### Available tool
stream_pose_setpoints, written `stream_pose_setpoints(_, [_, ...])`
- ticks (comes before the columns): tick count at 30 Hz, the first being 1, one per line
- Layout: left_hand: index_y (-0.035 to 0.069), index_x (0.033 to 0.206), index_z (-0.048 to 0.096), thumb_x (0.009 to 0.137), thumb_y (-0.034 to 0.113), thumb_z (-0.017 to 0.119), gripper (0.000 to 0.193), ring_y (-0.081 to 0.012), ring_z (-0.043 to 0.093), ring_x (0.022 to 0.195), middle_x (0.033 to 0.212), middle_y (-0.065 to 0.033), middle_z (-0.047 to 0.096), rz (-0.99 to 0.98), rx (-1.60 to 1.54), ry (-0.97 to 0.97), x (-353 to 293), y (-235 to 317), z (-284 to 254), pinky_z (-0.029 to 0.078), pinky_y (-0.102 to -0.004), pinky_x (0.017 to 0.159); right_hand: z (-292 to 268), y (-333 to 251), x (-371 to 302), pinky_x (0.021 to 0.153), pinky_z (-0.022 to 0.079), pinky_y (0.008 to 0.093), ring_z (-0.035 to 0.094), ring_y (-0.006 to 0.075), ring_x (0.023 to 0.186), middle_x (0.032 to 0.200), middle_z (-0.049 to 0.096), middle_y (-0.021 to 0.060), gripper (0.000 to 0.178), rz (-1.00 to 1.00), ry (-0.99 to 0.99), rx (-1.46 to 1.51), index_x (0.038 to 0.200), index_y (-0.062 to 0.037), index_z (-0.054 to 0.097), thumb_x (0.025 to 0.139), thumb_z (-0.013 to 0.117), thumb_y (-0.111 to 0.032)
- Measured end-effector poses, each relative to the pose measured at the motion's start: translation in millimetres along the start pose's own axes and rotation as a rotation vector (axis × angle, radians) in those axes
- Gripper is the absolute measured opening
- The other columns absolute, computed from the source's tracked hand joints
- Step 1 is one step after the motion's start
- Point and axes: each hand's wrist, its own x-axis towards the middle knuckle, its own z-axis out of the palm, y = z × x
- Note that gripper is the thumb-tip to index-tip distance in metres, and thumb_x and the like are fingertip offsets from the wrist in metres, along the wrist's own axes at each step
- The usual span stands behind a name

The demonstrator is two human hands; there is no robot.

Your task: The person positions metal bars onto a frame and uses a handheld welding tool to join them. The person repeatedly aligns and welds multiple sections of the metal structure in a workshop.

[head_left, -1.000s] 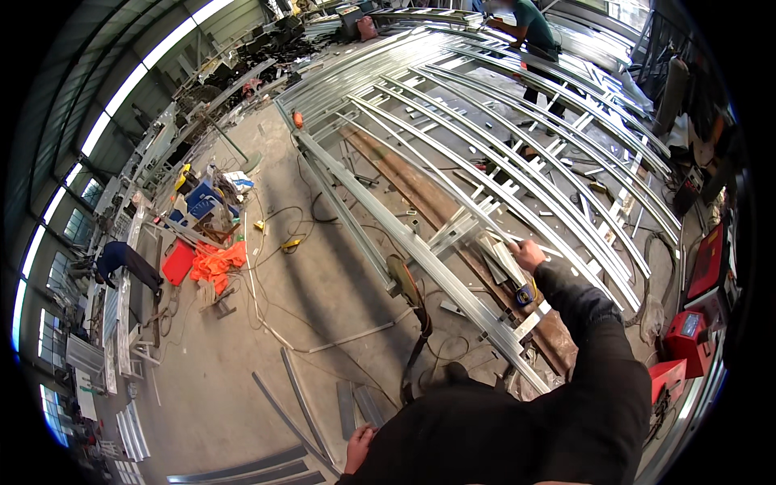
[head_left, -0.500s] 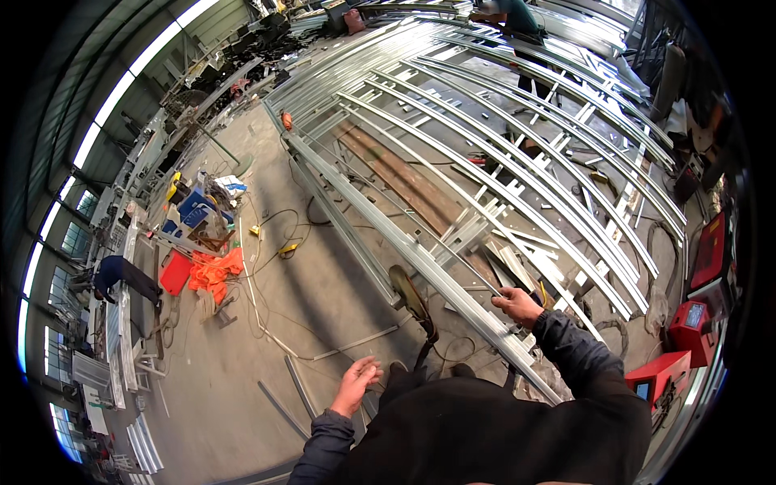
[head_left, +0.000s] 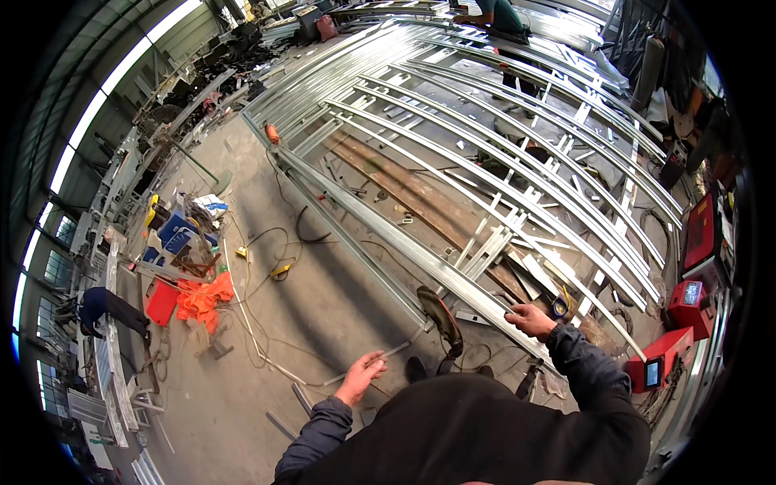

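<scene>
My right hand [head_left: 529,321] is closed around a small, dark-tipped, thin thing [head_left: 508,314], most of it hidden by the fingers. It is over the near end of a long galvanized steel beam [head_left: 388,230]; whether it touches the metal I cannot tell. My left hand [head_left: 362,377] hangs over the floor with loosely bent fingers apart and nothing visible in them. A pale strip [head_left: 396,349] lies on the floor just past it. Between my hands a dark oblong thing with a brownish face [head_left: 440,314] stands near my shoes; its kind is unclear.
Steel frames of long rails [head_left: 485,194] fill the right side. A rusty plank [head_left: 404,182] lies beneath them. Red machines [head_left: 663,356] stand at the right. Orange cloth [head_left: 204,299] and cables [head_left: 267,234] lie left. One person [head_left: 113,311] bends at far left; another [head_left: 505,20] works at the back.
My view has shifted, so the beam and frames sit differently. My right hand has moved slightly nearer; the thin rod leading from it is harder to see. My left hand stays low.
</scene>
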Motion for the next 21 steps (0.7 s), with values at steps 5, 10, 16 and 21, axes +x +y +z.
stream_pose_setpoints(5, [0.008,0.153,0.058,0.11,0.03,0.066,0.048,-0.0176,0.068,0.119,0.141,-0.0097,0.069,0.003,-0.005,0.003,13,-7,-10,0.054,-0.032,0.098,1,-4,13,0.061,0.042,0.0328,0.047,0.0098,0.07,0.077,0.054,-0.0023,0.038,0.006,-0.032,0.053,0.097,-0.0035,0.068,0.108,0.067,-0.04])
stream_pose_setpoints(10, [0.007,0.153,0.056,0.112,0.026,0.065,0.047,-0.0194,0.068,0.12,0.142,-0.0117,0.067,-0.052,-0.031,-0.026,7,-14,23,0.056,-0.034,0.1,-4,5,32,0.065,0.044,0.034,0.051,0.0113,0.073,0.079,0.057,-0.0005,0.039,-0.001,-0.039,0.019,0.095,-0.0028,0.066,0.107,0.067,-0.04])
stream_pose_setpoints(16, [0.008,0.154,0.057,0.112,0.026,0.064,0.046,-0.0181,0.069,0.119,0.142,-0.0104,0.068,-0.099,-0.038,-0.022,-6,-33,38,0.055,-0.032,0.098,-9,21,54,0.064,0.045,0.0356,0.055,0.0132,0.069,0.074,0.059,0.0005,0.042,-0.062,-0.036,-0.021,0.094,-0.0024,0.066,0.108,0.065,-0.042])
stream_pose_setpoints(21, [0.009,0.155,0.057,0.111,0.025,0.065,0.047,-0.0186,0.07,0.119,0.142,-0.0111,0.069,-0.09,-0.079,0.018,-15,-45,33,0.055,-0.0313,0.098,-1,23,64,0.071,0.051,0.04,0.064,0.018,0.073,0.078,0.067,0.0094,0.043,-0.213,0.041,-0.202,0.096,0.0003,0.067,0.112,0.059,-0.039])
